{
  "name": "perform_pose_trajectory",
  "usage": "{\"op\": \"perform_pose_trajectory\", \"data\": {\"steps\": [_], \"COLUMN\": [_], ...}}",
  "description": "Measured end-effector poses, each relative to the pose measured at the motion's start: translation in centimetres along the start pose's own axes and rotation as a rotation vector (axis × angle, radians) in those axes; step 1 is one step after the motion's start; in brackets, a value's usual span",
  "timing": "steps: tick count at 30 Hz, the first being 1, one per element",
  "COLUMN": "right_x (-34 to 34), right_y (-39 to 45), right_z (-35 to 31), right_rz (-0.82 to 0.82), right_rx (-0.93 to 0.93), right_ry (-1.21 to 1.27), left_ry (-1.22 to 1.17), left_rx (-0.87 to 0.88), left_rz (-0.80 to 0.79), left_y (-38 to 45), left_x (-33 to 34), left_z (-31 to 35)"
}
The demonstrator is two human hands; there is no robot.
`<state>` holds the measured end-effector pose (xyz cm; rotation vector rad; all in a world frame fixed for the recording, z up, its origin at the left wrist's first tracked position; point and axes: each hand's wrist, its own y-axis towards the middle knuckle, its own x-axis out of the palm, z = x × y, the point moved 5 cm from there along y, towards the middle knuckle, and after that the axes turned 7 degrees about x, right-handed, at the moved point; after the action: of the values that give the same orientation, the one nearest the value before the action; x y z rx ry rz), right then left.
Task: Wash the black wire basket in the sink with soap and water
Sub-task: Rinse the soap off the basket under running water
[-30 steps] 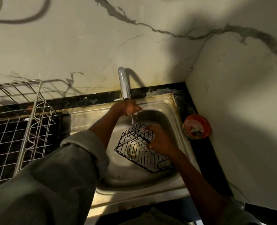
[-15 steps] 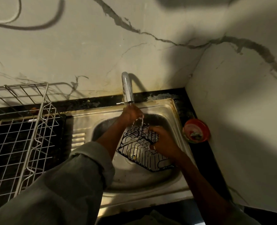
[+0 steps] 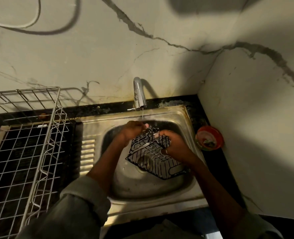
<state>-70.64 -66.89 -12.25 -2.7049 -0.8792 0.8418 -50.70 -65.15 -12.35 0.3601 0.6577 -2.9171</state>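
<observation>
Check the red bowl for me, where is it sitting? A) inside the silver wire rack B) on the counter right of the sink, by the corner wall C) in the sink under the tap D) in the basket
B: the red bowl stands on the dark counter right of the sink, against the corner wall, apart from the basket.

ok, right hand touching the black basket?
Touching. Head view: the right hand grips the black wire basket at its right rim, fingers curled over the wires above the sink.
</observation>
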Motion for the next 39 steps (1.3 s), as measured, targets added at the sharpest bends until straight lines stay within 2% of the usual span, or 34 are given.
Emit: {"op": "perform_pose_trajectory", "data": {"steps": [3, 6, 7, 10, 13, 14, 16, 18, 20, 23, 26, 28, 30, 32, 34, 36, 37, 39], "right_x": [0.1, 0.5, 1.0, 2.7, 3.2, 2.9, 2.5, 3.0, 4.2, 5.6, 7.1, 7.8, 7.7, 7.5, 6.6, 6.8, 6.8, 6.1], "right_y": [1.0, 1.9, 2.2, 3.3, 4.1, 4.6, 5.7, 7.0, 7.9, 10.0, 12.4, 13.9, 15.0, 15.7, 16.3, 15.7, 15.1, 14.2], "right_z": [-0.5, -1.8, -2.3, -3.9, -4.9, -5.0, -5.2, -5.4, -6.2, -7.6, -8.1, -7.9, -7.6, -7.2, -7.1, -7.7, -8.0, -8.2], "right_rz": [-0.030, -0.091, -0.114, -0.203, -0.391, -0.381, -0.229, -0.059, 0.038, 0.083, -0.059, -0.156, -0.177, -0.167, -0.067, -0.151, -0.195, -0.156], "right_rx": [0.039, 0.110, 0.135, 0.202, 0.240, 0.249, 0.289, 0.409, 0.542, 0.628, 0.631, 0.608, 0.525, 0.425, 0.249, 0.017, -0.069, -0.179], "right_ry": [0.116, 0.182, 0.168, 0.114, 0.132, 0.168, 0.364, 0.634, 0.798, 1.016, 1.091, 1.014, 0.817, 0.402, -0.094, -0.463, -0.586, -0.642], "left_ry": [-0.012, 0.196, 0.206, 0.171, 0.222, 0.294, 0.411, 0.456, 0.455, 0.484, 0.505, 0.520, 0.543, 0.579, 0.614, 0.626, 0.622, 0.604], "left_rx": [0.138, 0.197, 0.181, 0.085, 0.015, 0.016, 0.035, 0.040, 0.063, 0.027, -0.038, -0.063, -0.099, -0.136, -0.148, -0.150, -0.148, -0.139], "left_rz": [-0.058, -0.239, -0.231, -0.049, 0.119, 0.147, 0.212, 0.265, 0.302, 0.311, 0.313, 0.285, 0.248, 0.251, 0.259, 0.243, 0.230, 0.220], "left_y": [-4.8, -6.8, -6.6, -6.5, -6.6, -7.1, -8.0, -8.7, -8.7, -8.2, -8.2, -8.3, -8.7, -8.8, -8.6, -8.2, -8.1, -7.9], "left_x": [-1.9, -3.4, -4.0, -5.6, -7.4, -7.7, -7.7, -6.9, -6.0, -5.2, -5.0, -5.0, -4.7, -4.5, -4.3, -4.1, -4.0, -3.6], "left_z": [-0.6, -3.5, -4.5, -6.1, -7.0, -6.5, -5.8, -5.3, -5.5, -6.5, -6.3, -5.9, -5.4, -5.2, -4.9, -4.8, -4.8, -4.7]}}
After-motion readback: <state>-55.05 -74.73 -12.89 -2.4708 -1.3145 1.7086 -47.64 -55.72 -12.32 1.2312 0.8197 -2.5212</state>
